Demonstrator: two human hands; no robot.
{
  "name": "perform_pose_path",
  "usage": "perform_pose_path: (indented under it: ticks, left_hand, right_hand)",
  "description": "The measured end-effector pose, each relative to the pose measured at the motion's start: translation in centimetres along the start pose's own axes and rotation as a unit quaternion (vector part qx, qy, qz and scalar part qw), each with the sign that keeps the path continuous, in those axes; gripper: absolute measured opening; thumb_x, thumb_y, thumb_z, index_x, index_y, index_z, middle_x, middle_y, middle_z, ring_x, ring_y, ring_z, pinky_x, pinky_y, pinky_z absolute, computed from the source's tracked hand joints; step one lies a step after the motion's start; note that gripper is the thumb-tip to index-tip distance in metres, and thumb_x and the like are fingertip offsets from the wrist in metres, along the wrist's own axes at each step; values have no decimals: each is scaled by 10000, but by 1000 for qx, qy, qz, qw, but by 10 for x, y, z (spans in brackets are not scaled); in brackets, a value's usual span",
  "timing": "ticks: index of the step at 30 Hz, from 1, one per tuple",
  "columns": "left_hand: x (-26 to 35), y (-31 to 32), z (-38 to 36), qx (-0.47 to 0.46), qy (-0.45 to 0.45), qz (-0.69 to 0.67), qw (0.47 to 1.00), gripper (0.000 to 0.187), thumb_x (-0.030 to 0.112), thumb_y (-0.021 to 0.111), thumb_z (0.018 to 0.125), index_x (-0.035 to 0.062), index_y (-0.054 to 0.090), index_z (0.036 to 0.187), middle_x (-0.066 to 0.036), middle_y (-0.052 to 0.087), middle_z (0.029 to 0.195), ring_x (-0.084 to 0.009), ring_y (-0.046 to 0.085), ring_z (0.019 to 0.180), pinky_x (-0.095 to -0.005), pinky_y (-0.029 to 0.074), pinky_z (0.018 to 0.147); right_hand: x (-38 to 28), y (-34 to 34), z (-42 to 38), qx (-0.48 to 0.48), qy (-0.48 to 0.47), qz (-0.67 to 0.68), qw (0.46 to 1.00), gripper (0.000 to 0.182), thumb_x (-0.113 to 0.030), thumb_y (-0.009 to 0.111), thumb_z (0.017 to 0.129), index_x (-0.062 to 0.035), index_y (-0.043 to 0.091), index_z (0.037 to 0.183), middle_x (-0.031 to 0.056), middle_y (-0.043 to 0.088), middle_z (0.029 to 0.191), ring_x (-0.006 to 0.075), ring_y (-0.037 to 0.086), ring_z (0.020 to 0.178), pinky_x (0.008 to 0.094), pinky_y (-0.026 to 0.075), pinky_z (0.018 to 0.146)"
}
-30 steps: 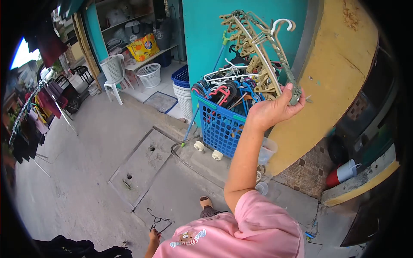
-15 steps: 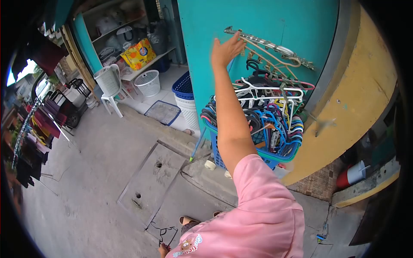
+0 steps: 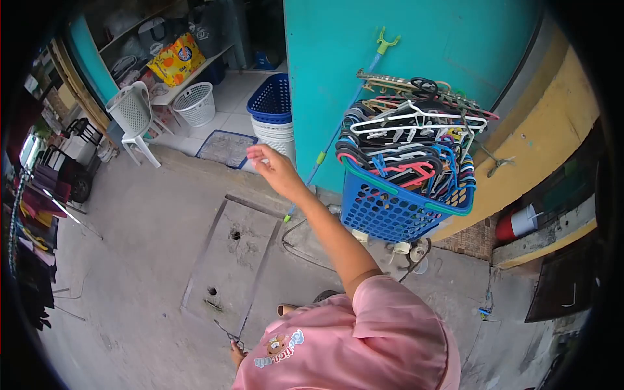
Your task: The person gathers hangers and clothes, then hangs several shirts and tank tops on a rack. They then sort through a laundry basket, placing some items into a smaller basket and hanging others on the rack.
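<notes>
My right hand [image 3: 276,170] is out in front of me over the concrete, holding nothing, with its fingers loosely stretched. It is apart from the blue basket [image 3: 390,207], which is piled high with hangers. On top of the pile lie a white hanger [image 3: 422,123] and a metal clip rack [image 3: 390,81]. Low in the view my left hand [image 3: 238,354] is closed on a dark hanger [image 3: 227,333], seen nearly edge-on. Part of that hand is cut off by my pink shirt.
A pole with a green forked end [image 3: 383,42] leans on the teal wall [image 3: 416,32]. White stacked baskets [image 3: 273,133], a white chair [image 3: 138,117] and a mat [image 3: 225,148] stand by the doorway. Clothes hang at the left [image 3: 32,260]. The concrete has a slab with holes [image 3: 227,260].
My right hand has come away from the metal clip rack and moved down and left. The rack now rests lower on the hanger pile. The view has shifted, and the hanger in my left hand has turned.
</notes>
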State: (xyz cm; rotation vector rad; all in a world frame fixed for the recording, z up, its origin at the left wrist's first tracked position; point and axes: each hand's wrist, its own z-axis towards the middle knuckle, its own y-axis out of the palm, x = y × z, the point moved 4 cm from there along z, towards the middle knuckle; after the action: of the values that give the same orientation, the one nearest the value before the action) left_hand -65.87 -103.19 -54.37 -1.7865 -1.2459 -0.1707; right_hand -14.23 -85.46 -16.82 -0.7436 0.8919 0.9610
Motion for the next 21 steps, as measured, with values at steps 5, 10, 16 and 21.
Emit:
perform_pose_path:
  ticks: [5,10,16,21]
  left_hand:
    - [169,17,-30,65,285,150,944,421,413,360,901,5,458,861,-213,543,860,-396,507,838,-448,389,714]
    - [303,82,-124,28,580,85,810,299,293,531,810,16,477,910,-144,482,833,-341,473,794,-409,386,689]
    - [345,120,-206,-61,608,-10,791,403,271,558,803,23,445,1100,-160,465,1039,-342,468,948,-392,394,802]
    - [361,125,-214,-18,525,-97,845,518,253,584,789,32,377,1210,-182,408,1206,-354,417,1101,-382,352,917]
  right_hand:
    - [93,103,-123,-270,325,62,904,443,-323,511,878,-87,404,1238,113,509,1174,200,503,1058,323,417,846]
    - [91,102,-168,-232,478,164,831,606,-451,455,873,-122,244,1337,90,451,1244,206,461,1104,337,436,797]
    - [104,51,-157,-116,393,215,886,291,-192,425,881,-81,387,1148,97,548,1044,181,559,873,303,457,673]
    - [105,1,-173,-146,384,127,903,228,-152,436,865,-77,443,1081,118,580,965,226,597,799,333,462,657]
